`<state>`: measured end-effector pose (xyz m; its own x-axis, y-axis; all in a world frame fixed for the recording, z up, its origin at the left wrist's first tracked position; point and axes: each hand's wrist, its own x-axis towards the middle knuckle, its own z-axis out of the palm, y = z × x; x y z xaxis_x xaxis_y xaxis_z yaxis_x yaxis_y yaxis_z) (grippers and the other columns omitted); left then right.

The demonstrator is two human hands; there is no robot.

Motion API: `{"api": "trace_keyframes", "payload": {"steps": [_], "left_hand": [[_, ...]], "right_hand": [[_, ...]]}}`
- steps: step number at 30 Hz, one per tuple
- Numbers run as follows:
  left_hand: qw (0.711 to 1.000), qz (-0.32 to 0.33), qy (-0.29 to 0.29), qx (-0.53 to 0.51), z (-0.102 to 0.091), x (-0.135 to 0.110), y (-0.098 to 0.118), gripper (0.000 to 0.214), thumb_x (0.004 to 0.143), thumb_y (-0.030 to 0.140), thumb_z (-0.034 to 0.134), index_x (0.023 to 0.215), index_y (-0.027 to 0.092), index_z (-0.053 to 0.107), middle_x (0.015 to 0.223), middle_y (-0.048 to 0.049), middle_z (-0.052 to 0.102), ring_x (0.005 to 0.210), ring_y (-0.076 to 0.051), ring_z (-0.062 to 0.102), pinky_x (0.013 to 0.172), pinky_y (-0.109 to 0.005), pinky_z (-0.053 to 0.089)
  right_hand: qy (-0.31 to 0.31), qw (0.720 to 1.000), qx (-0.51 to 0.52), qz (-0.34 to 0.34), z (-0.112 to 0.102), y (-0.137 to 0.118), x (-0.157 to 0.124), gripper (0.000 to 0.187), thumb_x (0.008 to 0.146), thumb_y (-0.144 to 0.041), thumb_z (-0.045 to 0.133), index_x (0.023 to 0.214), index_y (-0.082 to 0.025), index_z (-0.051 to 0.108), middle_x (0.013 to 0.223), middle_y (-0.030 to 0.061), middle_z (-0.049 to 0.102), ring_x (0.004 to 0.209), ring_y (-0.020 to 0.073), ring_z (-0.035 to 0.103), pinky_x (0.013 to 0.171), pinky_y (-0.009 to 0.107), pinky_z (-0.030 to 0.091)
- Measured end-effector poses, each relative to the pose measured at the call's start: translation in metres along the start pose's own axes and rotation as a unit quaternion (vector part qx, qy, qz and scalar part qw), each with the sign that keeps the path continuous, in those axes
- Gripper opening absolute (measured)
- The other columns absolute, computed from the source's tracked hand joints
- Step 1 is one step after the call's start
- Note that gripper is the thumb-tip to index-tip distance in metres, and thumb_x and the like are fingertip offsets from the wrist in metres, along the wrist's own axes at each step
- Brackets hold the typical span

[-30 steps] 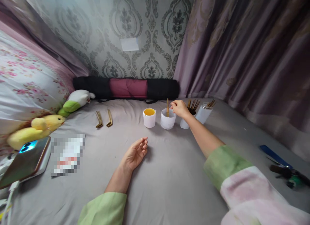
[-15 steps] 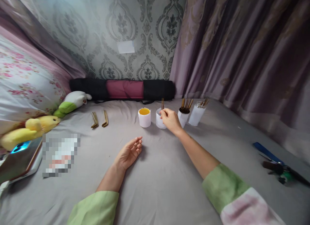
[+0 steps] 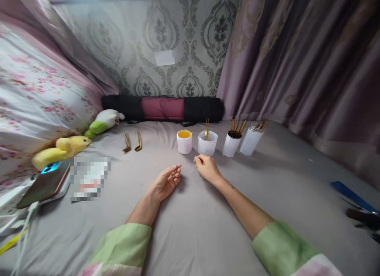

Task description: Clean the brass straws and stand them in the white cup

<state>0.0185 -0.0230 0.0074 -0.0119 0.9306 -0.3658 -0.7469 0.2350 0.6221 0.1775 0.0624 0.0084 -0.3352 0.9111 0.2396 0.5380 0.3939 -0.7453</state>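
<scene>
My right hand (image 3: 208,168) rests low just in front of a wide white cup (image 3: 207,147), its fingers loosely bent and apart from the thumb, with nothing visible in them. Slim gold-coloured sticks (image 3: 207,129) stand upright inside that cup. To the left, my left hand (image 3: 166,183) hovers over or lies on the grey sheet, palm turned inward, fingers half curled and holding nothing. Beyond it is a white cup with a yellow inside (image 3: 184,144). Two small bundles of thin gold-coloured sticks with bent ends, one (image 3: 126,143) and another (image 3: 138,141), lie further left.
Right of the wide cup stand a dark-lined white cup (image 3: 231,145) and a tilted white container (image 3: 251,141), both holding brown-gold sticks. A phone (image 3: 44,185), plush toys (image 3: 63,149) and a blurred packet lie left. A blue-handled item (image 3: 353,197) is far right. A rolled bag (image 3: 163,108) lies along the wall.
My right hand has let go of the gold-coloured sticks, now standing in the wide cup, and drawn back toward me. My left hand keeps its pose. The view has shifted slightly left.
</scene>
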Motion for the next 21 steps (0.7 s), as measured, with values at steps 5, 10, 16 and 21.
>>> {"api": "trace_keyframes", "payload": {"steps": [5,10,16,21], "left_hand": [[1.000,0.003,-0.005,0.009,0.000,0.001,0.000,0.010,0.075,0.009,0.057,0.085,0.007,0.060,0.069,-0.0029,0.055,0.052,-0.004,0.049,0.045,-0.014,0.041],[0.999,-0.015,0.006,0.049,0.001,0.006,0.006,0.009,0.075,0.009,0.057,0.084,0.007,0.059,0.067,-0.0031,0.056,0.050,-0.004,0.049,0.045,-0.014,0.041],[0.982,0.017,0.070,0.175,-0.010,0.022,0.034,0.007,0.074,0.008,0.057,0.081,0.008,0.059,0.063,-0.0025,0.056,0.049,-0.004,0.050,0.045,-0.014,0.043],[0.955,0.062,0.140,0.254,-0.025,0.038,0.065,0.001,0.073,0.010,0.057,0.074,0.010,0.057,0.061,-0.0029,0.055,0.046,-0.005,0.049,0.041,-0.014,0.040]], "right_hand": [[0.002,1.000,-0.014,0.002,0.009,0.008,-0.003,0.031,0.082,-0.033,0.039,0.072,-0.018,0.065,0.066,0.0035,0.065,0.058,0.0121,0.056,0.057,0.021,0.036],[0.017,1.000,-0.006,0.006,0.013,0.013,-0.004,0.032,0.082,-0.036,0.039,0.072,-0.018,0.064,0.066,0.0039,0.065,0.057,0.0121,0.055,0.056,0.022,0.035],[0.019,1.000,0.008,0.020,0.014,0.016,-0.004,0.031,0.081,-0.037,0.041,0.072,-0.018,0.064,0.063,0.0038,0.064,0.058,0.0129,0.056,0.057,0.022,0.036],[0.020,1.000,0.007,0.009,0.014,0.017,-0.005,0.032,0.081,-0.037,0.040,0.070,-0.018,0.063,0.064,0.0035,0.064,0.058,0.0125,0.055,0.056,0.022,0.035]]}}
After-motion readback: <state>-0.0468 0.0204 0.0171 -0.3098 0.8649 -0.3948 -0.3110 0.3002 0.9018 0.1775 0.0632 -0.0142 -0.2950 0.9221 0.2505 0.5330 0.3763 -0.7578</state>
